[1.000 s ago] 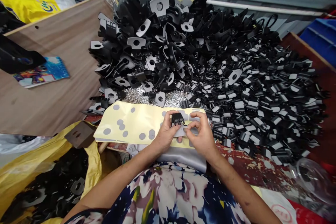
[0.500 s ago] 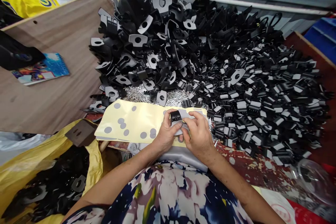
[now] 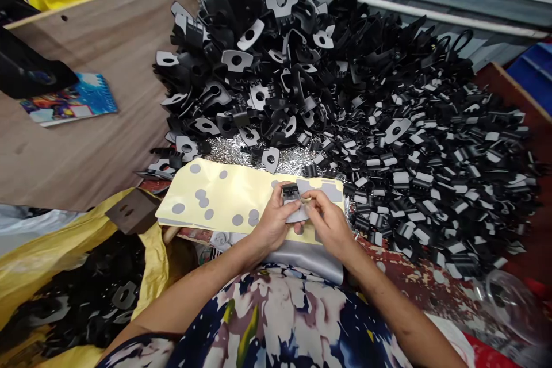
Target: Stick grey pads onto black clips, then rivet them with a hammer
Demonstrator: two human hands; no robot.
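Note:
My left hand [image 3: 273, 219] grips a black plastic clip piece [image 3: 290, 190] with a flat grey face, thumb on top. My right hand [image 3: 331, 219] is closed in a pinch at the piece's right edge. A small pale scrap shows at its fingertips, too small to name. Both hands are over a pale yellow sticker sheet [image 3: 228, 192] dotted with grey circles, with larger grey patches at its right end. Just behind the sheet lie small shiny metal pins or springs [image 3: 222, 149].
Larger black clip pieces [image 3: 237, 60] with grey faces are heaped behind; smaller black pieces [image 3: 401, 178] spread right. A wooden board [image 3: 121, 69] with a spiral notebook [image 3: 73, 100] stands left. Below it is a yellow bag [image 3: 157, 256] of black parts. A clear plastic container [image 3: 511, 305] sits front right.
The view has shifted slightly. My right fingers have come up along the piece's edge and now pinch a pale scrap there. My left hand keeps its grip, with the piece a little turned.

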